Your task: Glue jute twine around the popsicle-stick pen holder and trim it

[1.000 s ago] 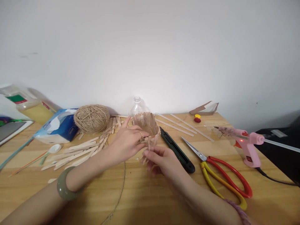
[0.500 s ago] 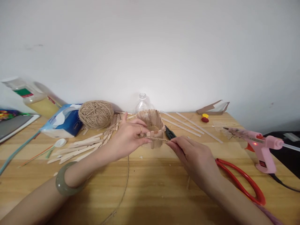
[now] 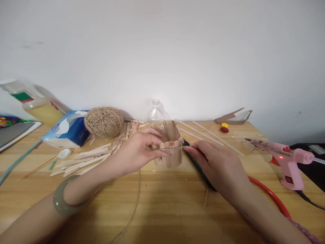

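A round container ringed with upright wooden sticks (image 3: 169, 158) stands on the table between both hands. Across its near side, just below the stick tops, runs a brown twine (image 3: 175, 148). My left hand (image 3: 142, 147) is at the container's left wall, fingers closed on the twine and that wall, with a ring on one finger. My right hand (image 3: 215, 159) pinches the twine at the right of the container. A loose length of twine hangs from the left side and curves over the table toward the front edge.
A twine ball (image 3: 104, 122), tissue pack (image 3: 68, 128) and loose sticks (image 3: 88, 157) lie left. Behind stands a clear bottle (image 3: 155, 110). At right are glue sticks (image 3: 210, 135), a pink glue gun (image 3: 289, 156), red handles (image 3: 271, 196) and a dark tool (image 3: 200, 169).
My right hand has moved slightly right and up, drawing the twine across the container's near side. More of the container's front and of the dark tool shows.
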The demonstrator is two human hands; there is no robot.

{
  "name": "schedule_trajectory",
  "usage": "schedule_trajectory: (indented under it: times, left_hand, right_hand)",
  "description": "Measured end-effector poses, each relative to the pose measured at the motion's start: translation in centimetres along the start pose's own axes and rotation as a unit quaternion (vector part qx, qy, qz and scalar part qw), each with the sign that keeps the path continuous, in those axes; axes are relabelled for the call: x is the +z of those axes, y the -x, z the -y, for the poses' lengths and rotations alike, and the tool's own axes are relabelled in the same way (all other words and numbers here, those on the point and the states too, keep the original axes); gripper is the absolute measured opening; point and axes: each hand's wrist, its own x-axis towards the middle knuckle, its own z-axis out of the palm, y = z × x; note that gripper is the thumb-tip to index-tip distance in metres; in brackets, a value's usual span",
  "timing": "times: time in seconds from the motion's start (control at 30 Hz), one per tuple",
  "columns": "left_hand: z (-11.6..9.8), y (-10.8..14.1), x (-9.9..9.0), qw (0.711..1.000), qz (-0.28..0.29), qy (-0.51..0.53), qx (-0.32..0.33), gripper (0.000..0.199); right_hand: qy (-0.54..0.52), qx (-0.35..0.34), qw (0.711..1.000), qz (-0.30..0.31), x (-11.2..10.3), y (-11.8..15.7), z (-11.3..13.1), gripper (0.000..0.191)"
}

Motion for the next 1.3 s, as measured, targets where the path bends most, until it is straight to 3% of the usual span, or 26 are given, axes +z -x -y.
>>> schedule_trajectory:
  times: [0.4, 0.63, 0.73, 0.87, 1.0, 1.07, 1.17, 1.3]
  left_hand:
    - [0.0, 0.1, 0.2, 1.0, -0.001, 0.014, 0.004, 0.013]
    - [0.0, -0.1, 0.1, 0.998, 0.008, 0.057, -0.004, 0.013]
    - [-0.2, -0.2, -0.3, 0.992, 0.013, 0.125, -0.03, 0.011]
    - [-0.6, -0.4, -0.9, 0.969, 0.041, 0.238, -0.053, 0.01]
    - [-0.5, -0.4, -1.2, 0.95, 0.065, 0.3, -0.062, 0.007]
    - [-0.4, -0.4, -1.2, 0.937, 0.086, 0.329, -0.078, 0.012]
    - [-0.4, -0.4, -1.2, 0.922, 0.124, 0.357, -0.085, 0.017]
    - [-0.9, -0.4, -1.3, 0.942, 0.099, 0.303, -0.102, 0.015]
  right_hand:
    - [-0.008, 0.019, 0.999, 0.033, -0.1, -0.1, -0.2, 0.036]
    - [-0.07, 0.078, 0.992, 0.067, -0.1, -0.4, 0.0, 0.032]
    - [-0.168, 0.142, 0.972, 0.088, -0.5, -0.9, 0.2, 0.026]
    - [-0.298, 0.233, 0.918, 0.117, -1.3, -2.0, 0.6, 0.023]
    - [-0.375, 0.27, 0.878, 0.124, -1.5, -2.4, 0.6, 0.024]
    - [-0.391, 0.276, 0.871, 0.112, -1.2, -2.3, 0.5, 0.023]
    - [-0.384, 0.265, 0.882, 0.069, -0.9, -1.8, 0.4, 0.021]
    - [-0.323, 0.157, 0.933, -0.036, -1.5, -1.2, 1.2, 0.013]
